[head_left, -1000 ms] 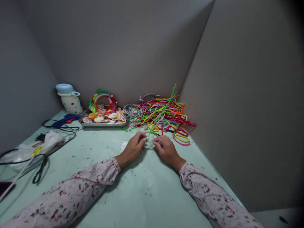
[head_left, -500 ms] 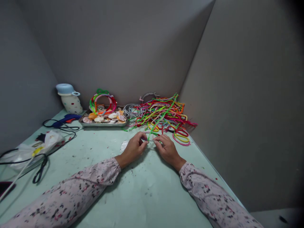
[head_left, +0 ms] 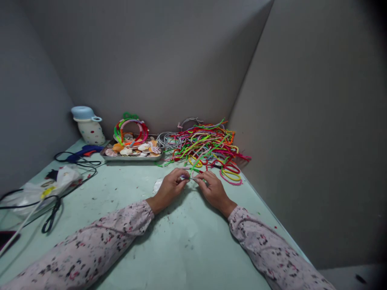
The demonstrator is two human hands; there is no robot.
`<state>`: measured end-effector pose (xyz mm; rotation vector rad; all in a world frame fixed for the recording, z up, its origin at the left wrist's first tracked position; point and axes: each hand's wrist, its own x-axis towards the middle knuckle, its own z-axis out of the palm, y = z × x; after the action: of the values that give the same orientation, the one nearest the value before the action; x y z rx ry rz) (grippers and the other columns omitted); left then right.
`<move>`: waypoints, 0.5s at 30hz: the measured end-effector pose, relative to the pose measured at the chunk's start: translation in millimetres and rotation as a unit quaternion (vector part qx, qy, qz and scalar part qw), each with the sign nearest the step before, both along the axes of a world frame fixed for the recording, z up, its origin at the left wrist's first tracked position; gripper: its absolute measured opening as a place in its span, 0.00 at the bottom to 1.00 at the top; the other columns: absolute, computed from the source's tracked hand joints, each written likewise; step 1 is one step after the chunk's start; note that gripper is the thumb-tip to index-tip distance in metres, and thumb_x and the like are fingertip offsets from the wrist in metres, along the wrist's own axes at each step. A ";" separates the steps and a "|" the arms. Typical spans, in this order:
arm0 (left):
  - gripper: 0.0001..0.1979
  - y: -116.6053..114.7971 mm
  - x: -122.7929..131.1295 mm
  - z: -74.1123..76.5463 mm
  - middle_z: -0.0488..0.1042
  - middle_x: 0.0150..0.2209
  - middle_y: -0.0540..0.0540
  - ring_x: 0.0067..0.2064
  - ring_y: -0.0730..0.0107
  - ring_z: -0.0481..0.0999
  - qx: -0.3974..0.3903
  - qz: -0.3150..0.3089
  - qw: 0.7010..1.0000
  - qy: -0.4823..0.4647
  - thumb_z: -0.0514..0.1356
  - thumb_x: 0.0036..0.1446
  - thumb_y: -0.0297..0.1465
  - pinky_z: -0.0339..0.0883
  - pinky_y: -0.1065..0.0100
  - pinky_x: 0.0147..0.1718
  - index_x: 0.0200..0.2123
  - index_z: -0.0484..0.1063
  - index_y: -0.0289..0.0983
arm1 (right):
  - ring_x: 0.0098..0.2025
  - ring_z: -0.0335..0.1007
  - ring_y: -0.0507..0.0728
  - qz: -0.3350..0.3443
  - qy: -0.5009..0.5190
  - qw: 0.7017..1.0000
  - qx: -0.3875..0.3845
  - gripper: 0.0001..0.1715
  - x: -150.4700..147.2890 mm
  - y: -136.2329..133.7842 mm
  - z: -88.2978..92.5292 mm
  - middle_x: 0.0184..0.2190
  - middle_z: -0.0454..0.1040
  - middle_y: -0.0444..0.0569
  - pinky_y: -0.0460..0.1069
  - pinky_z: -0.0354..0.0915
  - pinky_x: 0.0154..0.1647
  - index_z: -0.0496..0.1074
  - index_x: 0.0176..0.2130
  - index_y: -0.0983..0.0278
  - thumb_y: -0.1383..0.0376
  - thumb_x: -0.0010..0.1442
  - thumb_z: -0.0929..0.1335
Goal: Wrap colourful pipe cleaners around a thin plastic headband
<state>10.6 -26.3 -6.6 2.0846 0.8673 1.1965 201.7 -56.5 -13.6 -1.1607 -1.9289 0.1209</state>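
My left hand and my right hand meet just in front of the pile, fingertips pinched close together. Between them runs a thin grey hoop, gripped from both sides; much of it is hidden by my fingers. A green pipe cleaner rises from the hoop near my left fingertips. Its far end is hard to tell from the pile behind. Right beyond my hands lies a tangled heap of coloured pipe cleaners.
A metal tray of seashells stands at the back, with colourful wrapped hoops on it. Bare grey hoops lie beside it. To the left are a bottle, a blue tool, black cables and a plastic bag.
The green pipe cleaner, which stretched up across the heap, now shows only a short upright piece by my fingers. Both hands have stayed almost in place.
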 end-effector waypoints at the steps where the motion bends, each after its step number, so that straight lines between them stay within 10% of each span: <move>1: 0.05 -0.2 0.0 0.6 0.70 0.36 0.49 0.34 0.75 0.68 0.005 0.001 1.000 0.000 0.58 0.56 0.25 0.64 0.73 0.33 0.36 0.71 0.37 | 0.39 0.67 0.57 0.000 0.000 1.000 0.000 0.08 -0.1 0.0 0.1 0.33 0.73 0.48 0.53 0.61 0.44 0.73 0.37 0.61 0.65 0.64 0.63; 15: 0.06 -1.3 0.0 3.8 0.71 0.36 0.47 0.35 0.73 0.70 0.006 0.005 1.000 0.000 0.58 0.56 0.27 0.66 0.71 0.35 0.37 0.73 0.37 | 0.39 0.67 0.57 -0.004 -0.004 1.000 -0.002 0.09 -0.2 -1.4 2.2 0.33 0.73 0.49 0.53 0.61 0.43 0.73 0.37 0.61 0.64 0.64 0.63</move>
<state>10.6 -27.5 -2.7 2.0926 0.8743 1.2100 201.5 -57.9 -11.4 -1.1731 -1.9312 0.1169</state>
